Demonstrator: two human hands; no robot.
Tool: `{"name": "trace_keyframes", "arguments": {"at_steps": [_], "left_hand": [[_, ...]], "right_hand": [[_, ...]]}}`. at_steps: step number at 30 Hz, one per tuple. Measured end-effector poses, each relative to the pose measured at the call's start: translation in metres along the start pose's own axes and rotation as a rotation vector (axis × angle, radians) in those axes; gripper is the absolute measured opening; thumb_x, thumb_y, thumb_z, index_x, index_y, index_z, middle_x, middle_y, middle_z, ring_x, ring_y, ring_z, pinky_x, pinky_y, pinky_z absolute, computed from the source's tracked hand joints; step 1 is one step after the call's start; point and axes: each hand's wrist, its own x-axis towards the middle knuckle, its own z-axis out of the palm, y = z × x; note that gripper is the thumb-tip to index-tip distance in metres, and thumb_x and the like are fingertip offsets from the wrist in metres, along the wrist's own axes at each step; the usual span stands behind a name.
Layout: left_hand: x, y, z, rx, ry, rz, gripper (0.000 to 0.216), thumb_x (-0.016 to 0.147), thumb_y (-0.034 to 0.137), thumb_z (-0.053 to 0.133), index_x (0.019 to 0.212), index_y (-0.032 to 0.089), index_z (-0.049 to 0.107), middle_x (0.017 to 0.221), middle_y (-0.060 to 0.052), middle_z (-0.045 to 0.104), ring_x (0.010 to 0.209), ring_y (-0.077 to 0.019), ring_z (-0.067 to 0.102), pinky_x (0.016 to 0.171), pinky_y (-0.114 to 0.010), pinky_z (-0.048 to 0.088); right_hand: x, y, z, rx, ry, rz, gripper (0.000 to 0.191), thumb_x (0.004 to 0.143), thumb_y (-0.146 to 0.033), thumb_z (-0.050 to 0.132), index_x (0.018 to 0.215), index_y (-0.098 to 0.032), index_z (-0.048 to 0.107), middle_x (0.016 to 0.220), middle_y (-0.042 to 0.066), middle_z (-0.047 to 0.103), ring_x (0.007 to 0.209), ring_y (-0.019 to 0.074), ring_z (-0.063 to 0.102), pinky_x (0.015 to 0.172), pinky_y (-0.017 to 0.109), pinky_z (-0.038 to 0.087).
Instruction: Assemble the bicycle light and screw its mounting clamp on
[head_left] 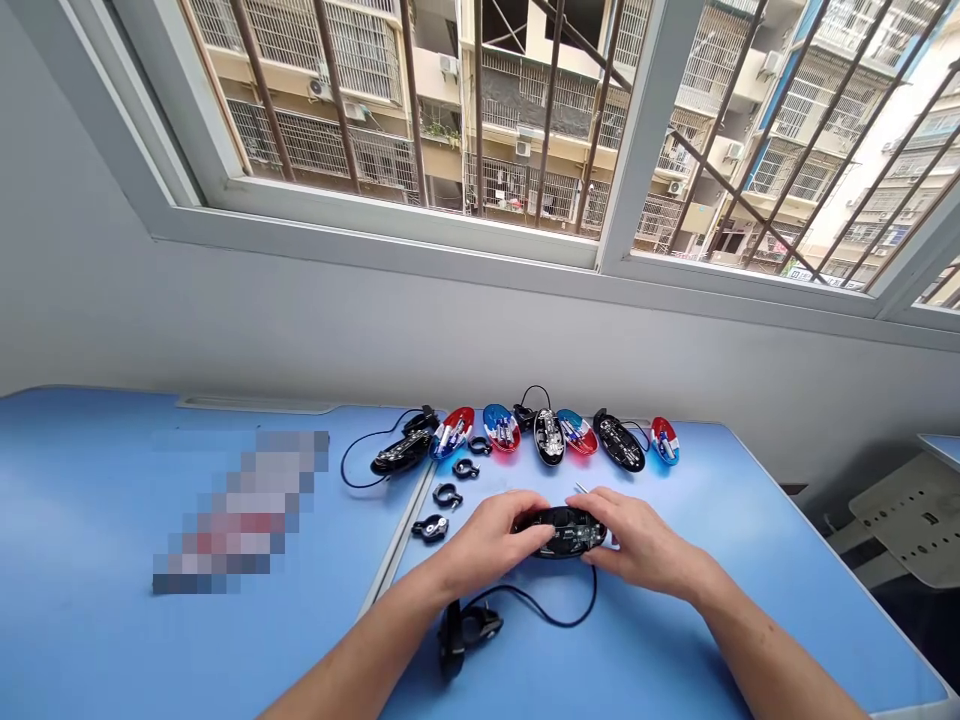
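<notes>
A black oval light housing (564,538), its circuit board facing up, is held just above the blue table between my two hands. My left hand (501,535) closes on its left end, thumb over the board. At the right end, my right hand (637,538) grips the same housing; a thin metal tip (581,488) sticks out near its fingers, the rest hidden. From the housing a black cable (551,618) curves down to a black switch piece (451,640) with a ring clamp (484,625), both lying on the table.
Several black ring clamps (448,495) lie left of my hands. Behind them are red and blue oval covers (452,433) and other black housings (619,442) with cables. A blurred flat item (244,510) lies at left. The wall and barred window stand beyond.
</notes>
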Motion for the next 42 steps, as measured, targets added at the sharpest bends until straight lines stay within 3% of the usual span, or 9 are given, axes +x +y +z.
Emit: {"name": "trace_keyframes", "arguments": {"at_steps": [8,14,21,24,27,31,35,38,42], "left_hand": [[0.003,-0.007,0.002,-0.130,-0.019,-0.010,0.021,0.076,0.028,0.050,0.086,0.015,0.063,0.078,-0.002,0.063,0.073,-0.0180,0.055,0.062,-0.026,0.042],[0.007,-0.016,0.005,-0.188,-0.027,-0.009,0.022,0.070,0.026,0.052,0.086,0.015,0.061,0.081,-0.003,0.064,0.078,-0.0196,0.059,0.066,-0.027,0.044],[0.007,-0.018,0.003,-0.183,-0.024,-0.007,0.024,0.067,0.026,0.053,0.088,0.016,0.059,0.084,-0.003,0.064,0.082,-0.0211,0.059,0.068,-0.028,0.044],[0.008,-0.020,0.004,-0.166,-0.016,-0.007,0.023,0.068,0.026,0.053,0.088,0.016,0.059,0.083,-0.002,0.063,0.080,-0.0205,0.058,0.067,-0.027,0.044],[0.009,-0.021,0.005,-0.144,-0.012,-0.006,0.023,0.068,0.026,0.053,0.088,0.016,0.060,0.082,-0.002,0.064,0.078,-0.0200,0.058,0.065,-0.027,0.043],[0.009,-0.020,0.005,-0.109,-0.010,0.006,0.022,0.068,0.025,0.052,0.087,0.015,0.060,0.080,-0.002,0.064,0.076,-0.0200,0.058,0.062,-0.027,0.043],[0.008,-0.020,0.004,-0.076,-0.013,0.020,0.022,0.070,0.025,0.051,0.088,0.016,0.060,0.079,-0.002,0.065,0.075,-0.0195,0.058,0.061,-0.026,0.043],[0.008,-0.021,0.005,-0.053,-0.008,0.016,0.022,0.069,0.024,0.052,0.088,0.017,0.061,0.081,-0.001,0.065,0.077,-0.0197,0.058,0.062,-0.025,0.043],[0.008,-0.021,0.007,-0.022,0.006,0.000,0.024,0.067,0.023,0.053,0.089,0.017,0.062,0.079,0.000,0.064,0.075,-0.0192,0.057,0.061,-0.025,0.042]], "right_hand": [[0.001,-0.002,-0.003,0.152,-0.097,0.100,0.052,0.076,-0.025,0.068,0.124,-0.019,0.049,0.105,0.006,0.060,0.076,0.0161,0.055,0.069,0.027,0.044],[0.004,-0.002,-0.008,0.243,-0.130,0.126,0.030,0.078,-0.024,0.064,0.108,-0.021,0.059,0.084,-0.001,0.063,0.071,0.0148,0.053,0.062,0.023,0.041],[0.003,0.002,-0.002,0.214,-0.129,0.139,0.032,0.079,-0.026,0.063,0.110,-0.022,0.060,0.081,0.000,0.064,0.069,0.0152,0.055,0.062,0.025,0.042],[0.001,0.006,-0.006,0.196,-0.078,0.117,0.037,0.079,-0.028,0.064,0.115,-0.020,0.058,0.093,0.004,0.066,0.076,0.0169,0.058,0.066,0.027,0.045],[-0.006,0.003,-0.018,0.221,0.061,0.120,0.033,0.083,-0.027,0.059,0.115,-0.019,0.057,0.106,0.007,0.064,0.081,0.0165,0.061,0.065,0.026,0.048],[-0.016,-0.026,-0.027,0.235,0.160,0.012,0.026,0.088,-0.027,0.054,0.112,-0.020,0.058,0.092,0.005,0.068,0.072,0.0139,0.061,0.058,0.023,0.048],[-0.012,-0.068,-0.004,-0.014,0.035,-0.143,0.025,0.083,-0.025,0.061,0.107,-0.018,0.059,0.099,0.007,0.067,0.087,0.0216,0.061,0.071,0.032,0.050],[-0.004,-0.085,0.023,-0.238,-0.094,-0.120,0.017,0.080,-0.025,0.064,0.093,-0.016,0.060,0.090,0.008,0.066,0.082,0.0250,0.059,0.061,0.033,0.049],[0.003,-0.085,0.050,-0.345,-0.089,-0.090,0.023,0.077,-0.026,0.068,0.095,-0.015,0.059,0.093,0.010,0.062,0.085,0.0275,0.059,0.057,0.031,0.046]]}}
